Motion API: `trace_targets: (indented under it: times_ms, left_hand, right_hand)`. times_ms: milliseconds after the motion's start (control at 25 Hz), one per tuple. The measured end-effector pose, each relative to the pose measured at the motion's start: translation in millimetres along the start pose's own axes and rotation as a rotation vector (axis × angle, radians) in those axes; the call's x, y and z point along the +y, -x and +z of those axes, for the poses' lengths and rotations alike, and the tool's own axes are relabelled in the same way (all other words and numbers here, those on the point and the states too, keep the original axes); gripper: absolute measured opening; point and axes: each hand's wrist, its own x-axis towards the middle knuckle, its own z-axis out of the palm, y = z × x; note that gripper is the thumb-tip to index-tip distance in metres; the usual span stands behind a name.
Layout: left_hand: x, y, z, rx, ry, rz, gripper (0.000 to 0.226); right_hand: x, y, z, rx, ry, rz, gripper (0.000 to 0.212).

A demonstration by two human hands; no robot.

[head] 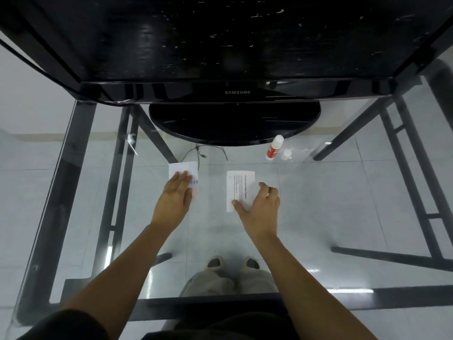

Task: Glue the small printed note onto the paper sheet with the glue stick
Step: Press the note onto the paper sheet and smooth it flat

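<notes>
Two white papers lie on the glass table. The left paper has blue marks at its right edge, and my left hand rests flat on it, fingers together. The right paper carries printed text lines, and my right hand sits on its near right part with fingers spread. I cannot tell which one is the note and which the sheet. A red-and-white glue stick stands uncapped at the back right. Its white cap lies beside it.
A black Samsung monitor on a round black stand fills the back of the glass table. Black frame bars, cables on the tiled floor and my feet show through the glass.
</notes>
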Motion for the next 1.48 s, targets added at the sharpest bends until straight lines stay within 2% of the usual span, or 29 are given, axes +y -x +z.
trace_targets:
  times_ms: [200,400,560,800,1040,1240,1480]
  left_hand:
    - [28.7,8.8,17.2,-0.008,0.041,0.084,0.039]
    - [16.5,2.4,5.2,0.058,0.12,0.05,0.038]
    - [-1.6,3.6,-5.2,-0.055,0.043,0.183,0.039]
    - [7.9,-5.6,-3.9,-0.019,-0.047,0.221,0.039]
    - [35.8,-9.2,15.1,-0.042,-0.004,0.205,0.039]
    - [62.9,-7.5,29.2,-0.049,0.006,0.228,0.038]
    - [73.5,-7.4,36.7,-0.075,0.043,0.171,0.04]
  right_hand:
    - [-3.1,1.5,1.1,0.002,-0.045,-0.024,0.079]
    - [-4.9,2.3,-0.3,-0.007,-0.044,0.017,0.08]
    - [-6.2,0.9,-0.3,-0.036,-0.107,0.05,0.083]
    - [2.1,-4.2,-5.3,-0.106,-0.194,0.045,0.088]
    - [18.4,-2.6,-21.1,-0.051,-0.393,0.113,0.071]
    - [32.4,4.9,-33.9,0.03,-0.497,0.066,0.039]
    - [37.2,11.8,-37.2,0.173,-0.409,0.029,0.03]
